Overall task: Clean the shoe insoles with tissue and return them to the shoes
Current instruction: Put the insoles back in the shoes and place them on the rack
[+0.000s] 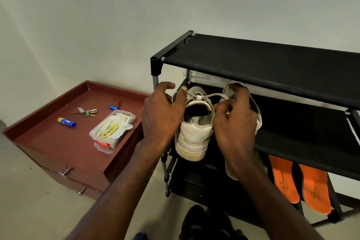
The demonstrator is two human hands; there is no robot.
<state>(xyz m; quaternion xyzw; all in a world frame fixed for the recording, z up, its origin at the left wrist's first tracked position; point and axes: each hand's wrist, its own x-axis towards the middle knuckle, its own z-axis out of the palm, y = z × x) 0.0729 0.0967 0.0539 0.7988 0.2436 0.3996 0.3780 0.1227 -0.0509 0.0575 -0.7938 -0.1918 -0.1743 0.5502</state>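
Note:
Two white sneakers sit at the left end of the black shoe rack's middle shelf point(303, 122), heels toward me. My left hand point(161, 117) grips the side of the left sneaker point(193, 136). My right hand point(236, 122) covers the right sneaker point(243, 91) and pinches a grey lace point(212, 96) that runs between the two shoes. Two orange insoles point(298, 183) lie on the lower shelf at the right. A clear plastic box point(112, 132) with white tissues and a yellow item stands on the dark red cabinet top.
The red cabinet point(58, 140) at the left also carries keys point(88, 112), a blue-and-yellow tube point(66, 122) and a small blue object point(113, 107). The rack's top shelf point(263, 60) overhangs the shoes. A dark shoe point(204, 224) lies on the floor below my arms.

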